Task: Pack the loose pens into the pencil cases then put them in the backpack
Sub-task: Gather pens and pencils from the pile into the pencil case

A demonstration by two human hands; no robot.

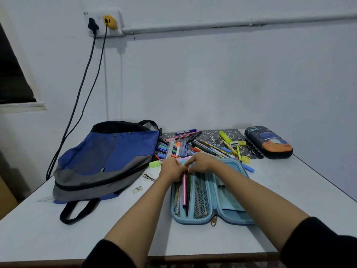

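Head view: left hand [171,169] and right hand [201,163] both pinch the top of a pink pen [184,190] lying in the open light blue pencil case [229,198] on the worktop [77,238]. Loose pens [195,147] piled just behind, blue backpack [108,159] flat on the left.

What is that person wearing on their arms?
The left black fabric sleeve and the right black fabric sleeve end near the elbows, leaving both forearms bare. No gloves or watch show on the left grip or the right grip.
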